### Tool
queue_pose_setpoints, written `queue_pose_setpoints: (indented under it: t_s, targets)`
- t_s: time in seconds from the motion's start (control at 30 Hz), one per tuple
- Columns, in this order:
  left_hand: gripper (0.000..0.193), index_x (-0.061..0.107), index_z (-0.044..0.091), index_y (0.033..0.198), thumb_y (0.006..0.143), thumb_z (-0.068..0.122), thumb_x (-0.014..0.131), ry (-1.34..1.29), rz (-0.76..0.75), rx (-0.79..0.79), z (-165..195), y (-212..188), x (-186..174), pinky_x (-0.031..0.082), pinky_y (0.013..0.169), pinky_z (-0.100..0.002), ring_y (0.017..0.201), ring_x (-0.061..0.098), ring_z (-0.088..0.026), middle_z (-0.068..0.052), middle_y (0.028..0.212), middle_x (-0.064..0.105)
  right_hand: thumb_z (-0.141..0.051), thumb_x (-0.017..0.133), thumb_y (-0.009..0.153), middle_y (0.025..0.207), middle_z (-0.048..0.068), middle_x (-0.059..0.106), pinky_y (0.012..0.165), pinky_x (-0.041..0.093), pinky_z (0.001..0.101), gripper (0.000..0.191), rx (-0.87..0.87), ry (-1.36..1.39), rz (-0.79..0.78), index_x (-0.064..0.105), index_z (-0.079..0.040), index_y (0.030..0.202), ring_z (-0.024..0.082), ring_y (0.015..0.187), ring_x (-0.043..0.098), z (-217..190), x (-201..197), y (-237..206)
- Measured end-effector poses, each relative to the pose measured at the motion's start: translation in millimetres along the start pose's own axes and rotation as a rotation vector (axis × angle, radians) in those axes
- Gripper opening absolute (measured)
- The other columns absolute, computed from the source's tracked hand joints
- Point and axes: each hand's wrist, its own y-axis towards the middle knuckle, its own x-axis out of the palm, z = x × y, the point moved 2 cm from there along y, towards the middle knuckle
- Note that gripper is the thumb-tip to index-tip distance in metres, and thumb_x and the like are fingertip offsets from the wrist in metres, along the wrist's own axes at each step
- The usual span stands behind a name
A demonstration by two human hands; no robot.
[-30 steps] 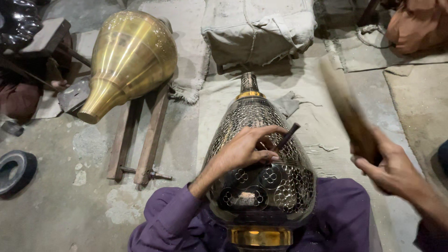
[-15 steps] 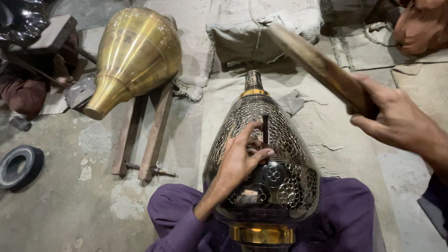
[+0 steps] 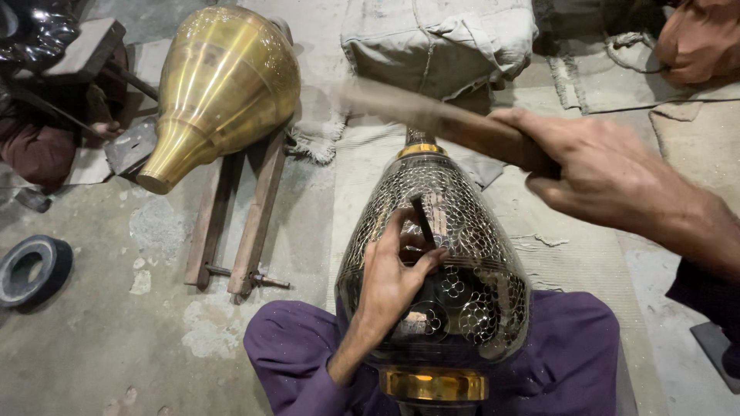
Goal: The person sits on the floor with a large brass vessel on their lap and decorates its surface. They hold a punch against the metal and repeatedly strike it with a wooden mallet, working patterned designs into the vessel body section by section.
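A large pear-shaped metal vessel [image 3: 462, 231], dark with a pierced floral pattern and brass bands, lies across my purple-clad lap. My left hand [image 3: 393, 273] rests on its side and grips a thin dark chisel [image 3: 422, 219], tip against the surface. My right hand [image 3: 609, 173] is raised above the vessel, shut around a long wooden mallet stick [image 3: 447, 123] that is blurred with motion and reaches left over the chisel.
A plain polished brass vessel [image 3: 223, 85] lies on two wooden bars [image 3: 247, 208] at the upper left. A black ring [image 3: 31, 270] sits on the concrete floor at left. Folded cloth sacks [image 3: 439, 38] lie beyond. Someone's dark-clothed figure [image 3: 38, 139] is at far left.
My right hand has swung the wooden stick from the right side up and over toward the chisel. My left hand has turned the chisel more upright on the vessel.
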Motion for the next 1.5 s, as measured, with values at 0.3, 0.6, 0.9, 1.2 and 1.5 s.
queue_pose_setpoints:
  t_s: [0.3, 0.6, 0.9, 1.2, 1.5]
  targets:
    - [0.058, 0.054, 0.003, 0.138, 0.088, 0.020, 0.078, 0.019, -0.083, 0.047, -13, 7, 7, 0.069, 0.074, -0.035, 0.084, 0.082, -0.022, -0.014, 0.093, 0.081, -0.023, 0.065, 0.092, 0.099, 0.001, 0.077, 0.055, 0.054, 0.0268, 0.077, -0.048, -0.105, 0.003, 0.038, -0.038, 0.162, 0.012, 0.060, 0.068, 11, 23, -1]
    - [0.063, 0.056, 0.011, 0.142, 0.085, 0.021, 0.079, 0.114, -0.194, 0.010, -9, 16, 5, 0.069, 0.075, -0.041, 0.084, 0.081, -0.022, -0.015, 0.099, 0.080, -0.009, 0.074, 0.084, 0.096, 0.010, 0.077, 0.074, 0.066, 0.0390, 0.072, -0.020, 0.652, 0.268, 0.050, -0.015, 0.152, 0.023, 0.071, 0.074, 49, 68, -19]
    - [0.058, 0.057, 0.008, 0.141, 0.088, 0.021, 0.078, 0.150, -0.241, 0.105, 0, 14, 2, 0.068, 0.079, -0.040, 0.089, 0.081, -0.022, -0.014, 0.100, 0.081, -0.021, 0.071, 0.088, 0.123, -0.004, 0.065, 0.076, 0.068, 0.0305, 0.073, 0.060, 0.060, -0.060, 0.040, -0.029, 0.153, 0.014, 0.079, 0.074, 56, 74, -30]
    - [0.054, 0.060, 0.014, 0.141, 0.090, 0.022, 0.077, 0.197, -0.405, 0.184, -1, 22, 4, 0.064, 0.089, -0.043, 0.098, 0.080, -0.023, -0.013, 0.108, 0.080, -0.023, 0.076, 0.083, 0.111, 0.008, 0.077, 0.079, 0.066, 0.0383, 0.080, 0.115, 0.327, 0.154, 0.045, -0.029, 0.157, 0.021, 0.081, 0.076, 70, 149, -48]
    - [0.057, 0.059, 0.019, 0.142, 0.087, 0.018, 0.076, 0.221, -0.623, 0.296, 16, 36, 3, 0.064, 0.092, -0.040, 0.099, 0.080, -0.020, -0.008, 0.116, 0.078, -0.014, 0.071, 0.087, 0.115, 0.012, 0.070, 0.091, 0.063, 0.0395, 0.053, 0.070, 0.959, 0.540, 0.053, -0.009, 0.137, 0.023, 0.100, 0.072, 47, 217, -93]
